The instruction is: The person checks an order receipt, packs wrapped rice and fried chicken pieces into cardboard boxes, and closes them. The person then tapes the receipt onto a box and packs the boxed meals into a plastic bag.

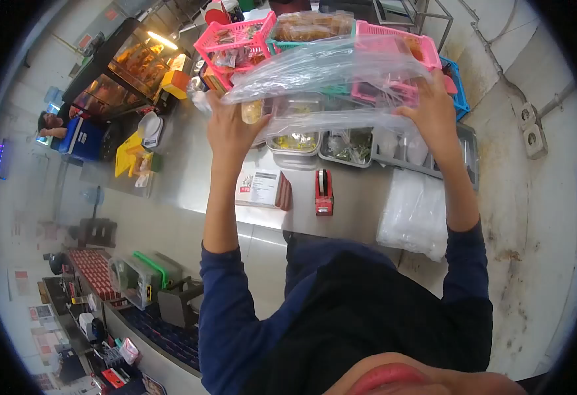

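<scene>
Both of my hands hold a large clear plastic bag, stretched wide over the containers at the back of the counter. My left hand grips its left end, thumb pointing inward. At the right end, my right hand has its fingers closed on the film. Under the bag are a metal tray with yellow pieces and a tray of green leaves. Nearer me on the steel counter lie a red tape dispenser, a stack of printed cards and a pile of clear bags.
Pink baskets and a blue basket stand at the back. To the left are a lit food display case, a scale, a yellow board and a person beside a blue box. A wall borders the right.
</scene>
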A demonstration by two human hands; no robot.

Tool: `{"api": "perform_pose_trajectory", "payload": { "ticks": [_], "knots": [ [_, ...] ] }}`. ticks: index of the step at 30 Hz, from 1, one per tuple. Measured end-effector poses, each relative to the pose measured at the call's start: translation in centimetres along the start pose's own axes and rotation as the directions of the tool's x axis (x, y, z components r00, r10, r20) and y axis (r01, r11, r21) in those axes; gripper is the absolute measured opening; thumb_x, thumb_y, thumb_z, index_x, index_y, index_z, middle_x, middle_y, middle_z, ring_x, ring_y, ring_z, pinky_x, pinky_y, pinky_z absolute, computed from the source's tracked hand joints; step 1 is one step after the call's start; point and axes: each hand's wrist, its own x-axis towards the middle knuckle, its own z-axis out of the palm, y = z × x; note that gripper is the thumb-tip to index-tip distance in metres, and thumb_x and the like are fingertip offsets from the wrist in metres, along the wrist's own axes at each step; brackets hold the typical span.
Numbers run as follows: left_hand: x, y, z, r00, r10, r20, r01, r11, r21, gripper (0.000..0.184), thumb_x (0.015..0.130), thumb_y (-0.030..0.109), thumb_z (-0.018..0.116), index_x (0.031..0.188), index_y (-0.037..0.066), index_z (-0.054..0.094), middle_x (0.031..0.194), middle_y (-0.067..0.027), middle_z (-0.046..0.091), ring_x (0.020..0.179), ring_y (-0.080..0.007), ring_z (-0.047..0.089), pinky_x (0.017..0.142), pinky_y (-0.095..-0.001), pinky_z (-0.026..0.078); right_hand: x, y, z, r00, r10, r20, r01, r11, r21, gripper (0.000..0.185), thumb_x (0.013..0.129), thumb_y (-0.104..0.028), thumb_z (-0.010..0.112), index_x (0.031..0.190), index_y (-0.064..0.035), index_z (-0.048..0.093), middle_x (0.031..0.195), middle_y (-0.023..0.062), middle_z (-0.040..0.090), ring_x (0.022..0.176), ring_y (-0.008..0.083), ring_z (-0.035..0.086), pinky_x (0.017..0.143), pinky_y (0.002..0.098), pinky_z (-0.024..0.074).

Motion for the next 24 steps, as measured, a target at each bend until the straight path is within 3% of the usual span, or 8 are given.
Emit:
{"api": "perform_pose_trajectory", "payload": {
  "ticks": [3,4,11,14,17,20,22,24],
  "knots": [
    [0.2,-3.0,0.2,0.948,-0.224,0.227,0.195,0.970,0.145,0.059,0.068,0.031,0.080,0.119,0.017,0.056,0.118,-0.0139,0.042,0.079,-0.0395,0.063,0.070,-0.0463,0.053,1.6,-1.1,1.4,0.987,0.022,0.156,-0.017,0.999,-0.034,0.066,0.058,-0.012,0.083,0.119,-0.0094,0.057,0.114,0.0166,0.054,0.103,0.0372,0.058,0.083,0.0458,0.0490],
    [0.0,-3.9,0.2,0.933,-0.251,0.257,0.199,0.957,0.212,0.053,0.069,0.031,0.079,0.115,0.016,0.059,0.107,-0.0142,0.053,0.082,-0.0375,0.064,0.070,-0.0448,0.053,1.7,-1.9,1.8,0.960,0.036,0.276,-0.035,0.999,-0.009,0.066,0.057,-0.010,0.083,0.118,-0.0094,0.057,0.114,0.0168,0.054,0.103,0.0370,0.058,0.083,0.0461,0.0491],
    [-1.3,-14.9,2.9,0.767,-0.211,0.606,0.180,0.977,0.112,0.057,0.068,0.028,0.078,0.121,0.020,0.058,0.089,-0.0167,0.068,0.088,-0.0346,0.065,0.074,-0.0444,0.052,2.0,-6.6,8.6,0.940,0.018,0.340,0.024,0.993,-0.118,0.078,0.056,-0.005,0.080,0.128,-0.0129,0.050,0.119,0.0206,0.052,0.100,0.0407,0.059,0.083,0.0477,0.0495],
    [-2.2,-19.5,2.3,0.695,-0.136,0.706,0.014,0.984,0.176,0.063,0.068,0.028,0.078,0.126,0.019,0.055,0.094,-0.0161,0.068,0.089,-0.0363,0.064,0.077,-0.0455,0.051,1.7,-9.9,13.6,0.841,0.088,0.534,0.006,0.985,-0.173,0.081,0.058,-0.003,0.078,0.131,-0.0149,0.046,0.123,0.0222,0.050,0.100,0.0414,0.059,0.084,0.0470,0.0496],
    [-2.5,-25.6,3.1,0.642,-0.055,0.764,-0.074,0.988,0.133,0.057,0.070,0.016,0.071,0.124,0.019,0.055,0.092,-0.0160,0.067,0.087,-0.0366,0.064,0.074,-0.0470,0.051,2.1,-11.7,20.8,0.795,0.347,0.498,-0.195,0.923,-0.333,0.073,0.063,-0.003,0.074,0.130,-0.0142,0.048,0.124,0.0223,0.050,0.101,0.0411,0.059,0.082,0.0475,0.0495],
    [-3.2,-35.1,6.0,0.454,0.124,0.882,-0.151,0.987,-0.062,0.066,0.068,0.009,0.067,0.131,0.019,0.050,0.095,-0.0165,0.066,0.091,-0.0365,0.063,0.076,-0.0461,0.051,3.3,-16.0,22.8,0.806,0.086,0.586,-0.038,0.995,-0.094,0.058,0.079,-0.021,0.068,0.134,-0.0242,0.049,0.094,0.0231,0.061,0.094,0.0425,0.058,0.086,0.0484,0.0481],
    [-4.3,-39.6,6.9,0.701,0.153,0.696,-0.266,0.962,0.057,0.071,0.065,0.005,0.062,0.133,0.019,0.047,0.096,-0.0169,0.066,0.095,-0.0363,0.063,0.080,-0.0448,0.052,4.1,-18.6,25.4,0.796,-0.439,0.418,0.304,0.886,0.350,0.056,0.079,-0.031,0.069,0.132,-0.0265,0.053,0.100,0.0217,0.058,0.096,0.0374,0.055,0.089,0.0447,0.0456],
    [-5.6,-45.0,8.1,0.624,0.106,0.775,-0.253,0.965,0.072,0.073,0.065,0.005,0.063,0.135,0.020,0.046,0.098,-0.0174,0.066,0.095,-0.0367,0.063,0.080,-0.0450,0.052,3.7,-21.6,24.8,0.730,-0.457,0.508,0.217,0.860,0.462,0.059,0.078,-0.033,0.070,0.134,-0.0265,0.052,0.105,0.0187,0.056,0.096,0.0339,0.054,0.090,0.0429,0.0445]
  ]
}}
